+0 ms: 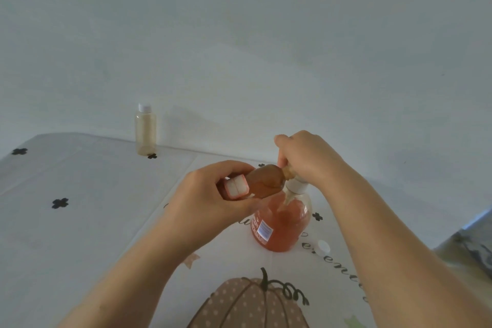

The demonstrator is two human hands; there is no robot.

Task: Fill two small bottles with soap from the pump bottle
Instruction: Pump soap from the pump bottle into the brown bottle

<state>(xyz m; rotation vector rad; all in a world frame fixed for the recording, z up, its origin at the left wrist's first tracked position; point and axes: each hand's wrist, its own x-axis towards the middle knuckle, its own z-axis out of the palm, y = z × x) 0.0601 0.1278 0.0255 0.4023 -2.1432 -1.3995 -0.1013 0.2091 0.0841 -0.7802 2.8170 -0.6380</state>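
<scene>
Left hand (pixel 210 194) curls round a small bottle (pixel 266 181) held sideways, we note, its mouth toward 3 o'clock at the spout. Right hand (pixel 306 160) grips the pump bottle (pixel 282 229) by its head. Second bottle (pixel 145 129) stands capped at 10 o'clock; loose cap (pixel 323 245) lies at 5 o'clock.

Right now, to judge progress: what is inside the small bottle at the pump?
Amber soap tints the small bottle; fill level unclear. The right hand, on the pump bottle, hides the mouth.
</scene>
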